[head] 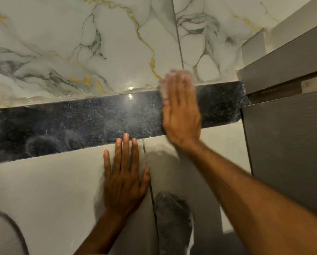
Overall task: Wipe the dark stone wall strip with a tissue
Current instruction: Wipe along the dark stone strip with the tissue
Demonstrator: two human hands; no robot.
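Head | right hand flat, blurred tissue on speckled strip | left hand spread

The right hand is flat, fingers together, arm stretched out and blurry. The left hand lies flat, fingers spread.

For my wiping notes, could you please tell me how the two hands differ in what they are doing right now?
The right hand lies across the dark stone strip with a white tissue under its fingers; the left hand holds nothing and rests on the plain pale tile below. The right looks motion-blurred, the left sharp. Both are flat against the wall.
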